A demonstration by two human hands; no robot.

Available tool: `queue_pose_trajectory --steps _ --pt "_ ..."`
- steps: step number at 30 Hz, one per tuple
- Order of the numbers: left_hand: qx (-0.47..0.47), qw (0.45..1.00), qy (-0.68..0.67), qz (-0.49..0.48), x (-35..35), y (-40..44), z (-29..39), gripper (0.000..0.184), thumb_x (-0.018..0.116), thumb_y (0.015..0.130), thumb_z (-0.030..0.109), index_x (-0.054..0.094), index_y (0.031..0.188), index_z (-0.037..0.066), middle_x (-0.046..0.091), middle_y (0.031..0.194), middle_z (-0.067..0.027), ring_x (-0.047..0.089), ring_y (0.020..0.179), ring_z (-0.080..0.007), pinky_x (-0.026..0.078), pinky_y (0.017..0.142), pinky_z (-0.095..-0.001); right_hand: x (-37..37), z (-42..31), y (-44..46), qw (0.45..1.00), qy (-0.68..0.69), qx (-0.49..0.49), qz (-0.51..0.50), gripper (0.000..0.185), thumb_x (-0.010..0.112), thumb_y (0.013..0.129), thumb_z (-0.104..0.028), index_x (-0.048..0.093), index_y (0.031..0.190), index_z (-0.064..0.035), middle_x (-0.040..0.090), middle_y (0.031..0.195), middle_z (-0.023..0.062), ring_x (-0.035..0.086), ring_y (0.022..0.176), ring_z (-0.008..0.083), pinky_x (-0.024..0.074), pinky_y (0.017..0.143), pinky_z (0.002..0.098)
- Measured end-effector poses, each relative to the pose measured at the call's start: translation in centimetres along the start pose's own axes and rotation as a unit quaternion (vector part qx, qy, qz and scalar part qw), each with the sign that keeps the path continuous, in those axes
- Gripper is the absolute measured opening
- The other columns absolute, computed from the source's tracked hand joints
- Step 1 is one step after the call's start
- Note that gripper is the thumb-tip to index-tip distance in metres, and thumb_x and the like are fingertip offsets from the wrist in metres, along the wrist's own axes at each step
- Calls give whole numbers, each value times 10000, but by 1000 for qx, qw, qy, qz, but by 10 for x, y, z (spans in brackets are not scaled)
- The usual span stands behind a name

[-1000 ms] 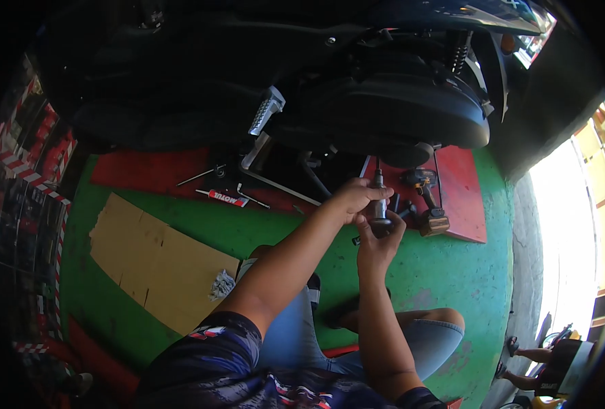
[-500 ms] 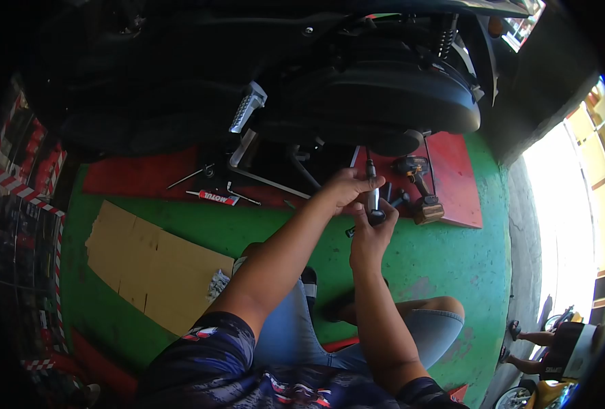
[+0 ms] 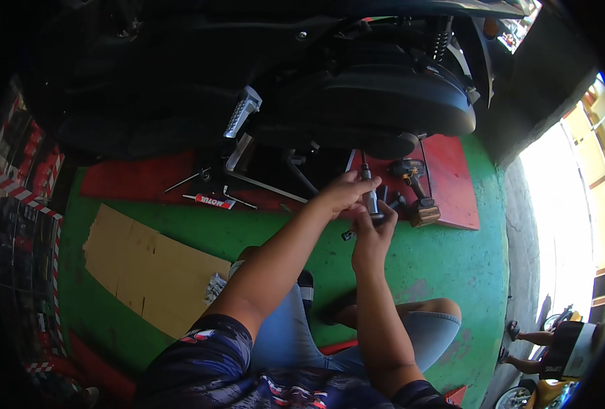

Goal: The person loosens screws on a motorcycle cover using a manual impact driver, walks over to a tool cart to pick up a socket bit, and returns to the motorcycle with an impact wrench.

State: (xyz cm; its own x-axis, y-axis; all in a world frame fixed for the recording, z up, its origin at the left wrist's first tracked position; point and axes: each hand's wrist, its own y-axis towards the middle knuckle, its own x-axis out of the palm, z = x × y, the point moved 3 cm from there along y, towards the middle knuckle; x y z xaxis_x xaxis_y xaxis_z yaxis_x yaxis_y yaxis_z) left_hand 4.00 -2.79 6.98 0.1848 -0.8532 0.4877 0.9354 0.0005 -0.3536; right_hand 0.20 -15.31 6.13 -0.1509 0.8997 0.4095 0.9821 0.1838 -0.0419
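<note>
A slim silver hand tool (image 3: 371,198) with a dark tip and dark round end is held upright in the view, just below the dark engine cover (image 3: 377,105) of a motorcycle. Around its upper part, the fingers of my left hand (image 3: 347,192) are closed. My right hand (image 3: 374,235) grips the lower, dark end. Right beside the hands, a cordless impact driver (image 3: 417,187) lies on the red mat (image 3: 456,184), with small dark cylindrical pieces (image 3: 396,200) between it and the tool.
Left of the hands lie a red and white MOTUL tube (image 3: 209,201), a ratchet-like tool (image 3: 188,180) and a thin metal wrench (image 3: 241,198). Cardboard (image 3: 152,262) with a crumpled rag (image 3: 215,288) is on the green floor. A footpeg (image 3: 243,112) sticks out. Another person's legs (image 3: 534,337) show at the far right.
The view has shifted, so the motorcycle and floor items sit a little further left and higher. Both hands keep hold of the silver tool.
</note>
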Motion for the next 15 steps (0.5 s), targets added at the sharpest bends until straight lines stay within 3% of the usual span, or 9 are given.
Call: queue_pose_trajectory --steps 1,2,5,7,8,9,10,11,15 --pt "-10 992 115 55 2 -2 2 278 744 932 245 596 1062 49 698 939 -115 719 836 -197 622 750 -343 6 -14 -6 938 -290 -184 37 377 583 1015 -381 551 1196 -52 624 954 111 649 859 225 529 784 310" --pt "-10 992 113 54 1 0 -1 278 744 932 245 596 1062 49 698 939 -115 719 836 -197 622 750 -343 3 -15 -6 938 -293 -184 38 377 583 1015 -381 551 1196 -52 624 954 111 649 859 225 529 784 310" --pt "9 999 32 8 -16 16 -15 323 781 901 297 625 1047 54 696 915 -90 705 801 -169 618 716 -324 -10 1 -1 994 -22 -56 89 418 587 1003 -389 545 1224 -38 621 1062 143 641 937 248 520 823 320" --pt "-2 1000 -8 -4 -17 13 -11 313 768 910 273 620 1067 47 703 941 -102 709 825 -185 622 734 -348 -11 9 0 979 163 35 116 445 590 995 -395 540 1242 -28 619 1134 165 636 989 263 515 849 327" --pt "-16 999 -48 -18 -16 11 -10 303 756 918 248 615 1086 40 711 967 -114 713 849 -202 625 752 -372 -14 8 0 979 163 36 115 445 590 995 -395 540 1242 -28 619 1134 165 636 989 263 515 849 327" --pt "-17 999 -48 -18 -17 8 -9 303 756 918 248 615 1086 40 711 967 -114 713 849 -202 625 752 -372 -11 10 -4 931 306 187 62 465 585 996 -405 540 1235 -8 627 1116 181 640 970 267 530 828 330" --pt "-24 996 -72 -40 -17 6 -6 290 738 926 228 607 1098 35 713 997 -125 715 868 -217 626 763 -391 -4 11 -9 839 435 327 5 486 581 998 -415 540 1227 12 635 1097 197 644 950 271 545 808 334" --pt "-30 993 -95 -64 -14 5 -3 278 720 934 208 598 1111 31 715 1027 -136 716 887 -232 627 773 -411 -1 9 -11 821 454 336 -78 518 553 1009 -436 544 1200 46 658 1066 194 658 897 267 565 772 334" --pt "-22 983 -167 -80 -4 -1 4 273 687 950 213 582 1119 25 706 1011 -137 718 885 -242 630 772 -417 6 2 -7 868 393 292 -82 454 591 1006 -396 534 1199 11 661 1019 159 662 852 230 551 744 286"
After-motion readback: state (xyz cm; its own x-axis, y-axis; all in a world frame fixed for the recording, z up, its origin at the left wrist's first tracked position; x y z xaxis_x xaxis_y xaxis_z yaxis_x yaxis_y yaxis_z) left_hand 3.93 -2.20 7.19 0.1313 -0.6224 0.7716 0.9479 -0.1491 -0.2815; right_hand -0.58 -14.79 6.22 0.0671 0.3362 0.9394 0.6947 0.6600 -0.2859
